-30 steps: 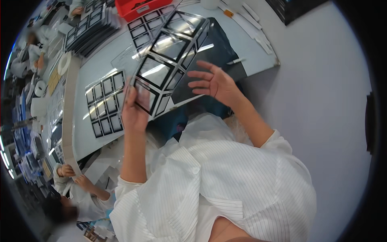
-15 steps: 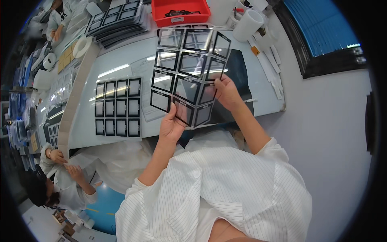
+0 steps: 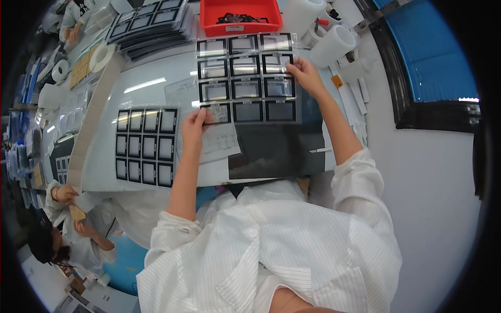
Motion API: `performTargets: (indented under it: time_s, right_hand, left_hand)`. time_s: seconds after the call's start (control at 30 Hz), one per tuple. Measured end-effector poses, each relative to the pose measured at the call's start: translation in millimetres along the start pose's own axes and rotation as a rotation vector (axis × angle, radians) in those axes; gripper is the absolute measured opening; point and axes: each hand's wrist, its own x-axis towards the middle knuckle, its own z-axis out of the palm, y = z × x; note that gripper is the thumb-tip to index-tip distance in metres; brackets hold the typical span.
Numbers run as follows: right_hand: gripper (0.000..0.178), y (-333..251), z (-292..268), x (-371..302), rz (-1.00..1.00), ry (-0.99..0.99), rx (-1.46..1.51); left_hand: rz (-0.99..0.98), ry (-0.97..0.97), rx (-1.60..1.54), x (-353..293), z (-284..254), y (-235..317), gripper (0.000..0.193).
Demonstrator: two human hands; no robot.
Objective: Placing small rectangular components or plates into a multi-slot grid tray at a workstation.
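Both my hands hold a clear plastic sheet [image 3: 245, 78] printed with rows of black rectangular frames. My left hand [image 3: 193, 128] pinches its near left corner, thumb on top. On the right edge, farther up, my right hand [image 3: 307, 74] grips between thumb and fingers. The sheet is spread nearly flat above the far part of the table. Under and nearer than it lie a black mat [image 3: 276, 151] and a paper with faint drawing [image 3: 216, 143]. A similar framed sheet [image 3: 146, 146] lies on the table to the left.
A red bin [image 3: 240, 26] with dark pieces stands at the back, beside a stack of framed sheets [image 3: 151, 31]. White rolls [image 3: 334, 46] and a small cutter [image 3: 320, 150] are at right. A low cardboard strip [image 3: 96, 104] borders the left; a co-worker's hands [image 3: 68, 195] are beyond it.
The sheet was bent and tilted in my hands; now it is flatter and farther from me. My left hand has moved left, my right hand up and slightly right.
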Motion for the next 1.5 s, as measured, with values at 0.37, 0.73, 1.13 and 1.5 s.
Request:
performTargets:
  time_s: [0.37,0.73,1.13,1.5]
  right_hand:
    - [0.024,91.5,-11.8,116.4,-0.051,0.059,-0.229]
    - [0.031,102.5,-5.0,115.3,0.052,0.089,-0.143]
    - [0.027,103.3,-3.2,111.0,-0.025,0.121,-0.205]
    - [0.046,73.0,-7.1,60.8,0.040,0.293,-0.826]
  left_hand:
    - [0.299,0.207,1.087,92.7,26.5,13.6,0.034]
    - [0.452,0.296,1.584,74.8,32.7,-0.1,0.036]
    - [0.456,0.308,1.632,75.1,35.4,-0.4,0.033]
    - [0.377,0.288,1.641,69.0,40.4,3.2,0.027]
